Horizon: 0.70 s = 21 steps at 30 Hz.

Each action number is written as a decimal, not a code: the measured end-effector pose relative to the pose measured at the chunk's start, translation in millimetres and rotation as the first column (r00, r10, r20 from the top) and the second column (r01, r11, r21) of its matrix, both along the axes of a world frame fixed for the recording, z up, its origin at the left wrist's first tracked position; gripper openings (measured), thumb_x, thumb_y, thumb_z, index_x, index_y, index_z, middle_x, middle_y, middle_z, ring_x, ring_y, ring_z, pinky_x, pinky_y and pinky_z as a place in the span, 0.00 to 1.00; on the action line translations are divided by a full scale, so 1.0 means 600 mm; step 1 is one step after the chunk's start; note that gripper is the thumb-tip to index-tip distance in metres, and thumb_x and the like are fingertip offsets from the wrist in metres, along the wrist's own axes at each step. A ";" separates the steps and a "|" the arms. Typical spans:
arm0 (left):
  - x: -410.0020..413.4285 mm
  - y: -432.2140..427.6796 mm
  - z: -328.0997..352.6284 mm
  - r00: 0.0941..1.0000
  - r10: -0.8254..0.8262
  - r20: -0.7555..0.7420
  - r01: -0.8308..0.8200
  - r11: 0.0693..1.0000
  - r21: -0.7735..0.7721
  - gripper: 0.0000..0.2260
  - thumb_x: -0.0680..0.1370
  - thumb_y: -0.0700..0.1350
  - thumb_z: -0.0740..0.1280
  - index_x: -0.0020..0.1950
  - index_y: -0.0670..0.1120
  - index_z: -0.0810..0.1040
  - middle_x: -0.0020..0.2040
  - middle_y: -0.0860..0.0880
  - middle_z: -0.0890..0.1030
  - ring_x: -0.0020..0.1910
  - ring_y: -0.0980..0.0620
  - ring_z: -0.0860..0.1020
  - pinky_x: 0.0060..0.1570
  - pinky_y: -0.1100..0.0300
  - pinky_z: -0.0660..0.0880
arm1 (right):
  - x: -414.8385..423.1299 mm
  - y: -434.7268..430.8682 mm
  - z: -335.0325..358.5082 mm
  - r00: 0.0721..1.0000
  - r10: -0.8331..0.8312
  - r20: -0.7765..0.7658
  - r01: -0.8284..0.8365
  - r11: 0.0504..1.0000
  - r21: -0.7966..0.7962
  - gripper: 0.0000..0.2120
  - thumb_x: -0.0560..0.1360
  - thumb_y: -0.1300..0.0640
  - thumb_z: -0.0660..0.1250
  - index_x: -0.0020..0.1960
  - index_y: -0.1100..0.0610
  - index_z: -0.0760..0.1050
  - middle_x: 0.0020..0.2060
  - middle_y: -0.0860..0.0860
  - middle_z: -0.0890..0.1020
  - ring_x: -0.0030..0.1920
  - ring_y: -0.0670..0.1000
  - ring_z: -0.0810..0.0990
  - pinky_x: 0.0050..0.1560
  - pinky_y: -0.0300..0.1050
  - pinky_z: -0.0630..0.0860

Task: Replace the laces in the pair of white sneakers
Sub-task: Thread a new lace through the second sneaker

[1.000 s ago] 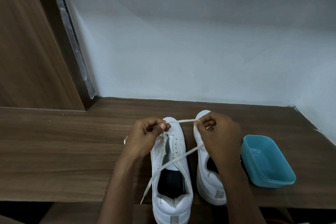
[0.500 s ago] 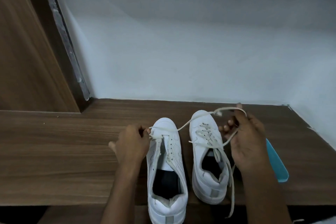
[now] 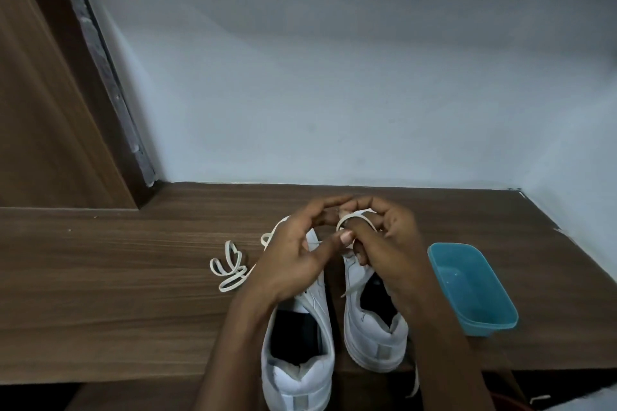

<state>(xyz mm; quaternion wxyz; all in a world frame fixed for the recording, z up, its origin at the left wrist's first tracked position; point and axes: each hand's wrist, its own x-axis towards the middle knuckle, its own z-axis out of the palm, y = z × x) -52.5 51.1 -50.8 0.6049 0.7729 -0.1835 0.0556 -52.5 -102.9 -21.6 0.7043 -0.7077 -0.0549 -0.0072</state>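
Note:
Two white sneakers stand side by side on the wooden shelf, toes pointing away from me: the left sneaker (image 3: pixel 300 357) and the right sneaker (image 3: pixel 374 337). A loose white lace (image 3: pixel 230 267) lies coiled on the wood left of the left sneaker. My left hand (image 3: pixel 300 257) and my right hand (image 3: pixel 380 243) meet above the toe of the right sneaker, fingers pinched on a loop of that shoe's lace (image 3: pixel 350 218). Another stretch of this lace hangs over the shelf's front edge. The right sneaker's eyelets are hidden by my hands.
A blue plastic tub (image 3: pixel 474 290) sits right of the sneakers, near the shelf's front edge. A pale wall rises behind the wooden shelf (image 3: pixel 117 294). A dark wooden panel (image 3: pixel 40 110) stands at the left.
A lace now lies coiled on the shelf, left of the left sneaker. My left hand has moved right, off the left sneaker, and joined my right hand on the right sneaker's lace.

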 end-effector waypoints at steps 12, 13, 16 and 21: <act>0.011 0.020 -0.032 1.000 -0.006 -0.017 0.010 0.975 0.223 0.07 0.77 0.39 0.72 0.51 0.51 0.81 0.45 0.61 0.81 0.47 0.66 0.79 0.46 0.72 0.69 | 0.007 -0.023 -0.001 0.991 0.134 -0.026 -0.130 0.984 0.119 0.13 0.83 0.59 0.59 0.56 0.57 0.83 0.45 0.61 0.86 0.28 0.48 0.70 0.25 0.33 0.61; 0.011 0.021 -0.033 1.000 -0.008 0.004 0.007 0.973 0.232 0.08 0.76 0.40 0.73 0.50 0.53 0.81 0.45 0.60 0.81 0.47 0.66 0.78 0.46 0.72 0.68 | 0.008 -0.025 -0.001 0.990 0.135 -0.034 -0.129 0.980 0.151 0.14 0.83 0.58 0.58 0.55 0.57 0.83 0.45 0.62 0.86 0.28 0.48 0.71 0.24 0.33 0.61; 0.011 0.018 -0.030 0.999 -0.027 0.034 0.020 0.979 0.202 0.04 0.77 0.41 0.73 0.51 0.48 0.84 0.47 0.57 0.83 0.49 0.63 0.79 0.50 0.72 0.69 | 0.010 -0.025 0.000 0.987 0.148 -0.069 -0.128 0.963 0.238 0.15 0.83 0.55 0.58 0.52 0.58 0.83 0.44 0.62 0.85 0.27 0.48 0.72 0.22 0.34 0.58; 0.010 0.012 -0.030 0.995 -0.048 -0.082 0.053 0.996 0.065 0.07 0.79 0.45 0.71 0.55 0.45 0.81 0.51 0.49 0.86 0.57 0.53 0.82 0.61 0.51 0.76 | 0.009 -0.020 0.000 0.976 0.189 -0.110 -0.147 0.940 0.307 0.16 0.80 0.50 0.60 0.50 0.61 0.80 0.41 0.61 0.84 0.25 0.48 0.74 0.22 0.35 0.55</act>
